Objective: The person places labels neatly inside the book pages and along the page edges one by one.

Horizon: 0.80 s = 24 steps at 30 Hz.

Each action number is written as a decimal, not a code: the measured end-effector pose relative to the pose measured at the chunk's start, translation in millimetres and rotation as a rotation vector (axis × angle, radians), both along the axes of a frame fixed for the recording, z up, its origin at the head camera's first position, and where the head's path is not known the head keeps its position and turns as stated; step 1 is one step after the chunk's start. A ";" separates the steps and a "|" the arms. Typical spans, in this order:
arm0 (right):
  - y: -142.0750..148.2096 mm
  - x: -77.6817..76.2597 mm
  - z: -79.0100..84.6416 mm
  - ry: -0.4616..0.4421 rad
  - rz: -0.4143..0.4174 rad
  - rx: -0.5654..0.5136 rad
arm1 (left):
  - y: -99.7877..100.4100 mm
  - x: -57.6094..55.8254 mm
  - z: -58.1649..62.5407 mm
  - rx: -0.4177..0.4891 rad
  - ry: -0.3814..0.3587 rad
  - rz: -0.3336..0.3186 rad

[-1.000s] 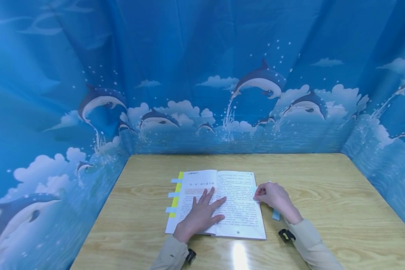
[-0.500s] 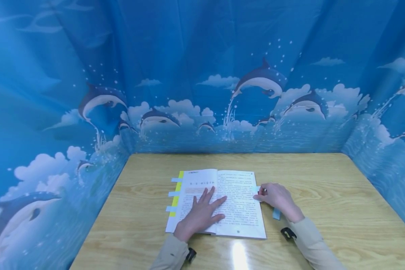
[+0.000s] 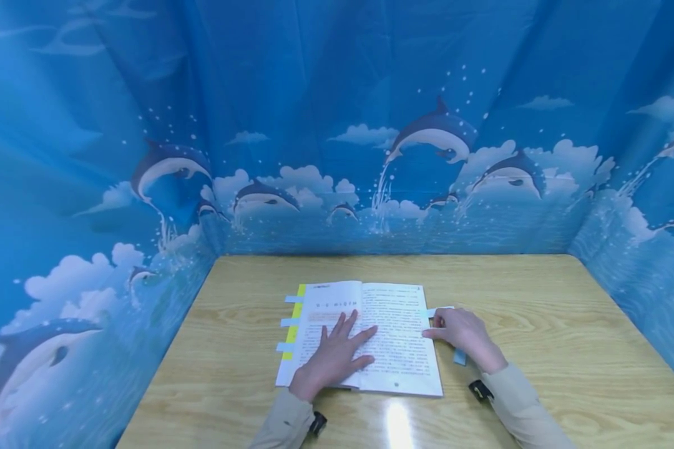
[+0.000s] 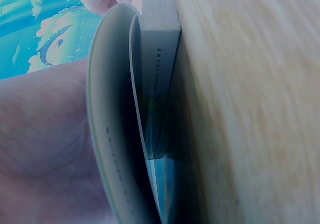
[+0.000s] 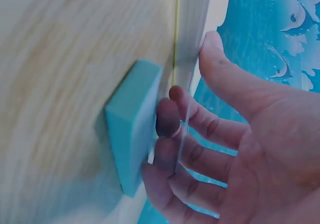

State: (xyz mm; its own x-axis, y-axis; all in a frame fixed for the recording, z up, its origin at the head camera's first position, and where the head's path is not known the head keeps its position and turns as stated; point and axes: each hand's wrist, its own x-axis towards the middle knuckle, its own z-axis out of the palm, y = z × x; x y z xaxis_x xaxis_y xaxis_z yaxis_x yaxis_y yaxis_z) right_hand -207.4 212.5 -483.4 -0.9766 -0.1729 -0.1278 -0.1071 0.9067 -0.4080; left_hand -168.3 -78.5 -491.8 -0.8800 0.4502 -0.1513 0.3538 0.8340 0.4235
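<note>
An open book [image 3: 395, 349] lies on the table, printed text on both pages. My left hand [image 3: 335, 357] rests flat across its middle with fingers spread; in the left wrist view the palm [image 4: 45, 149] lies along a curved-up page [image 4: 112, 119]. At the right page edge is my right hand [image 3: 466, 330]. Its thumb [image 5: 220, 68] reaches out to the page edge, and the other fingers [image 5: 205, 126] bend loosely beside a thin sticky note [image 5: 184, 139]. That pale blue note [image 3: 435, 312] juts from the right page. A blue sticky-note pad [image 5: 132, 121] sits beside the fingers, mostly covered in the head view.
Several pale blue tabs [image 3: 288, 323] stick out from the book's left side, over a yellow strip [image 3: 297, 312]. The wooden table [image 3: 545, 324] is bordered by a blue dolphin-print curtain [image 3: 314, 125] at the back and sides.
My right hand has shifted slightly right and toward me, its thumb coming apart from the fingers, so more of the pale blue note shows. My left hand stays put.
</note>
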 end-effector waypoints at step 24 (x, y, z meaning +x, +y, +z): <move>43.9 34.3 11.3 0.429 -0.006 -0.062 | -0.4 1.4 3.1 0.016 -0.003 -0.003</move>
State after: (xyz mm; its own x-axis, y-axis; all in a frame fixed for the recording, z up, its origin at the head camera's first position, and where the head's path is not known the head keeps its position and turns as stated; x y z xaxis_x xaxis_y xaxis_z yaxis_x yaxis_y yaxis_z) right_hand -173.1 256.4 -472.0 -0.9402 -0.1613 0.2999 -0.2732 0.8830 -0.3816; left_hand -166.9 -78.9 -488.7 -0.8784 0.4550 -0.1465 0.3550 0.8261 0.4376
